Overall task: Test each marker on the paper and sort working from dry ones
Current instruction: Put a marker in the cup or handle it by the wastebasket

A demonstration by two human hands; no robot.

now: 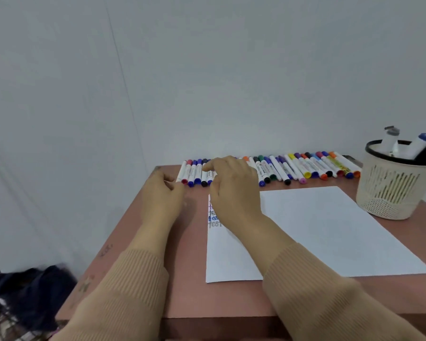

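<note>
A long row of white markers (pixel 293 167) with coloured caps lies along the far edge of the table. A white paper sheet (pixel 317 230) lies in front of it, with several coloured "test" marks (pixel 213 215) at its top left corner. My right hand (pixel 234 188) hovers over the left part of the row, fingertips touching a marker there (pixel 210 174); whether it grips the marker is unclear. My left hand (pixel 164 195) rests on the table at the row's left end, fingers curled, with nothing seen in it.
A cream mesh basket (pixel 389 190) with a black rim stands at the right back and holds a few markers. The reddish table (pixel 182 279) ends close on the left. A dark bag (pixel 32 289) lies on the floor at the lower left.
</note>
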